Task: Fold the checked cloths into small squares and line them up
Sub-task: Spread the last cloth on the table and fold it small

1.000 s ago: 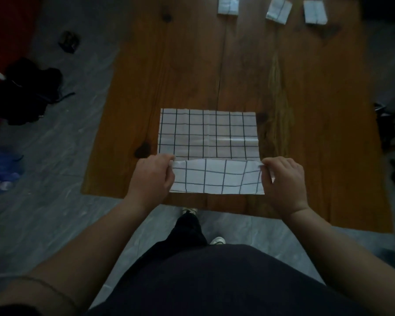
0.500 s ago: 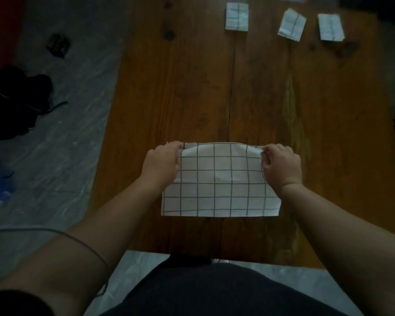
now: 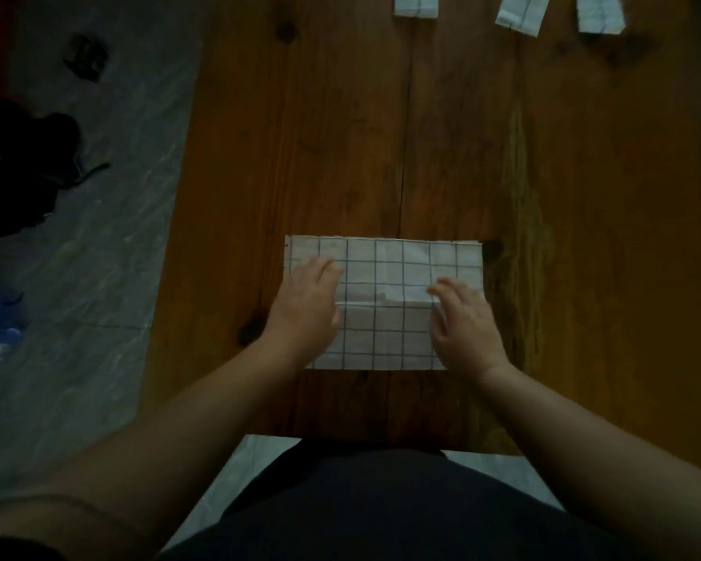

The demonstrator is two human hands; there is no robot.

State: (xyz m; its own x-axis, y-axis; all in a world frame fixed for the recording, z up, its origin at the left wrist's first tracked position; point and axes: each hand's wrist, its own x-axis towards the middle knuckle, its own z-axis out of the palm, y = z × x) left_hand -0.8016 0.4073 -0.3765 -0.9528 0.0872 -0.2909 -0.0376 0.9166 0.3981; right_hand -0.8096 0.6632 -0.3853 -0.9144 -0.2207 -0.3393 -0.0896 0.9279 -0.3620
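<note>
You are pressing your left grip [image 3: 308,301] and right grip [image 3: 462,321], fingers straight, flat on the folded checked cloth [image 3: 389,273] to set its crease.

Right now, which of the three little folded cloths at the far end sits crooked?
The middle cloth. It lies turned at a slant, while the left cloth and the right cloth lie nearly straight.

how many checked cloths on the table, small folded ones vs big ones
small folded cloths: 3
large cloth, not yet folded small: 1
total: 4
</note>
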